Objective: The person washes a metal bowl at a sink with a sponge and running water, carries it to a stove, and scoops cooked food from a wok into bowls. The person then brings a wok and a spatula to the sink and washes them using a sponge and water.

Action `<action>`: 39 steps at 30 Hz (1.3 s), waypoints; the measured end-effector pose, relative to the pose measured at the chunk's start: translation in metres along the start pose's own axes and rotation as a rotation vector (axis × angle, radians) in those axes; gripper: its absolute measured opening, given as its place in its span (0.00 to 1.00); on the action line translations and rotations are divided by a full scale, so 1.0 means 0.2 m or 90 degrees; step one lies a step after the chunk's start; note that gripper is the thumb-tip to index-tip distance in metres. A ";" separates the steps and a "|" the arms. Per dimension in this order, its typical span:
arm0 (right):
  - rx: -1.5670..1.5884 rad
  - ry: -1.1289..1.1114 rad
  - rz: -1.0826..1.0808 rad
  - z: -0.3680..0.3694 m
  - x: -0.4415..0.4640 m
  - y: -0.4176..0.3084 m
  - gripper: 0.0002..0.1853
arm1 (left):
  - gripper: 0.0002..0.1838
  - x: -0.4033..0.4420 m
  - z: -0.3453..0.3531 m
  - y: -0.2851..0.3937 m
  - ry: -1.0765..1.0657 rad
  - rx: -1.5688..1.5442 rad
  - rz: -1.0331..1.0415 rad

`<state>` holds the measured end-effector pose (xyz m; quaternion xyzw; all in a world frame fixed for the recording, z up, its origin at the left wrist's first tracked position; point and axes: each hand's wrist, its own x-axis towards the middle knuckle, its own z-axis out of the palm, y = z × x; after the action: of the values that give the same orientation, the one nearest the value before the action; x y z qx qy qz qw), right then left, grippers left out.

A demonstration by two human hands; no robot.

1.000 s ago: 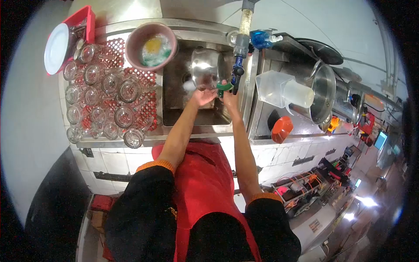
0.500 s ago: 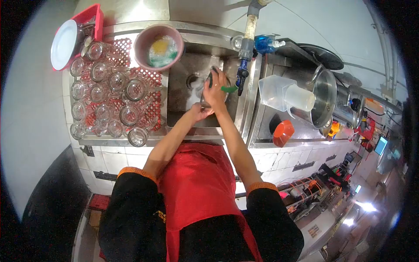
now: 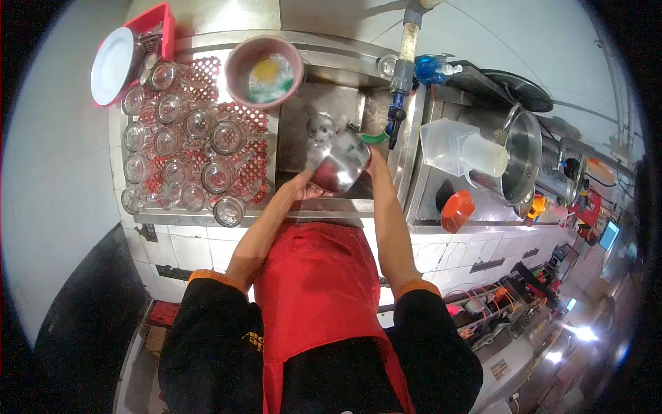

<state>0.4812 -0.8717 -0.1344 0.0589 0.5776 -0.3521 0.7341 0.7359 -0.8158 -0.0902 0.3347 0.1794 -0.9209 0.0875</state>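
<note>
Steel desk (image 3: 172, 218) edging frames the sink (image 3: 334, 96), with a shiny metal vessel (image 3: 339, 165) at its near side. Left hand (image 3: 301, 186) and right hand (image 3: 376, 168) now hold opposite sides, part-curled, right fingers largely hidden; the right no longer lies across it, leaving its gleaming surface uncovered.

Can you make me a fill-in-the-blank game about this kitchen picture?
The left hand and the ____ hand hold the metal vessel.
The person's apron is coloured ____.
The glass mugs are on the person's ____ side of the sink.
The plate is coloured ____.

Missing words: right; red; left; white.
</note>
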 end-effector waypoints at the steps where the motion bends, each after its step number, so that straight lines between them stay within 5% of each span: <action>1: 0.082 0.062 0.037 0.11 -0.16 -0.01 0.15 | 0.24 0.10 -0.08 -0.01 -0.002 -0.001 -0.004; 4: 0.157 -0.135 -0.014 0.17 -0.30 0.14 0.17 | 0.30 0.38 -0.21 0.02 -0.092 0.024 0.137; 6: 0.119 -0.192 -0.051 0.15 -0.24 0.34 0.20 | 0.31 0.43 -0.03 0.05 0.217 0.211 0.261; 8: 0.168 -0.080 -0.157 0.27 -0.29 0.38 0.18 | 0.29 0.36 0.21 0.10 0.780 0.501 0.363; 10: 0.346 -0.057 -0.089 0.26 -0.27 0.39 0.17 | 0.25 0.42 0.18 0.15 0.762 0.455 0.480; 12: 0.250 -0.065 -0.186 0.31 -0.35 0.38 0.16 | 0.24 0.41 0.17 0.22 0.737 0.410 0.601; 14: 0.147 -0.074 -0.280 0.32 -0.37 0.35 0.14 | 0.20 0.36 0.18 0.29 0.419 0.074 0.488; 15: -0.011 0.006 -0.330 0.30 -0.37 0.32 0.12 | 0.19 0.35 0.18 0.31 0.389 0.038 0.524; 18: -0.254 0.151 -0.526 0.33 -0.50 0.19 0.10 | 0.20 0.37 0.08 0.34 0.374 0.140 0.575; 21: -0.395 0.234 -0.561 0.36 -0.59 0.09 0.08 | 0.26 0.41 0.03 0.32 0.311 0.201 0.613; 23: -0.782 0.459 -0.847 0.40 -0.56 0.04 0.09 | 0.30 0.41 0.02 0.30 0.297 0.299 0.677; 24: -0.778 0.466 -0.847 0.40 -0.52 0.02 0.09 | 0.33 0.40 0.04 0.27 0.281 0.386 0.744; 26: -0.875 0.295 -0.869 0.41 -0.40 -0.01 0.20 | 0.38 0.29 0.16 0.21 0.329 0.442 0.680; 28: -0.653 0.159 -0.703 0.49 -0.28 0.04 0.32 | 0.39 0.32 0.13 0.15 0.225 0.470 0.712; 29: -0.811 0.181 -0.614 0.45 -0.14 0.12 0.38 | 0.36 0.26 0.21 0.11 0.171 0.324 0.586; 33: -0.897 -0.133 -0.555 0.47 -0.25 0.20 0.29 | 0.27 0.16 0.15 0.19 0.114 0.359 0.548; 36: -0.768 -0.130 -0.325 0.49 -0.35 0.09 0.18 | 0.28 0.18 0.03 0.18 0.147 0.308 0.471; 38: -0.688 -0.129 -0.576 0.47 -0.26 0.11 0.19 | 0.29 0.21 0.05 0.14 0.151 0.328 0.428; 39: -0.720 -0.003 -0.654 0.53 -0.30 0.09 0.19 | 0.31 0.20 0.08 0.12 0.152 0.349 0.384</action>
<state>0.5730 -0.8837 -0.0531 -0.6027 0.6235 -0.3001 0.3976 0.7017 -0.8457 -0.1111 0.4874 -0.1690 -0.8226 0.2391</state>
